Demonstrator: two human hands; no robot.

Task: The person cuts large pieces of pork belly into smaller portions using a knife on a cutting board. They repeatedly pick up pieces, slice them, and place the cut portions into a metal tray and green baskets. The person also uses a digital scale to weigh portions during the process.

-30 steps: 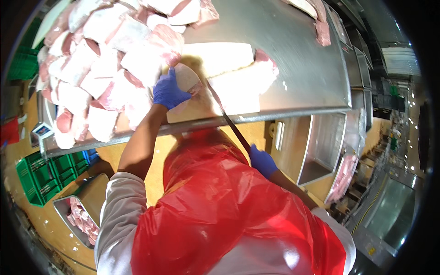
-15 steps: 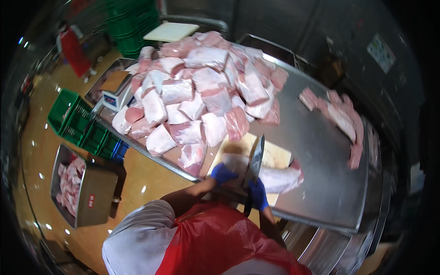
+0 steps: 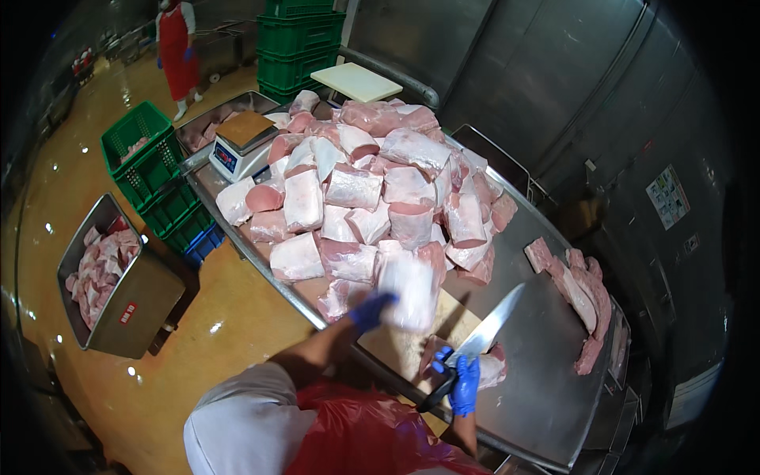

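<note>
1. Head view, nearest at 6 o'clock: a red plastic apron (image 3: 356,439) and a white sleeve (image 3: 245,427) fill the lower edge.
2. Right hand (image 3: 465,384), in a blue glove, is clamped on the black handle of a long knife (image 3: 487,334); the blade points up toward 1 o'clock, over a small piece of meat (image 3: 491,368) lying just beside that hand.
3. Left hand (image 3: 370,310), also in blue, is blurred; its fingers are closed on a pale meat slab (image 3: 410,291) at the near edge of the pile.
4. Both hands work over a tan cutting board (image 3: 396,342) on the steel bench (image 3: 538,380), well apart from each other.
5. Past them, toward 12 o'clock, a big heap of meat cuts (image 3: 372,190) covers the bench, with a scale (image 3: 244,142) at its far-left end.
6. At 3 o'clock trimmed strips (image 3: 582,297) lie along the bench edge.
7. At 9 o'clock a steel bin of meat (image 3: 111,281) stands on the floor beside green crates (image 3: 150,170).
8. Farthest, at 11 o'clock, a person in a red apron (image 3: 178,51) stands.
</note>
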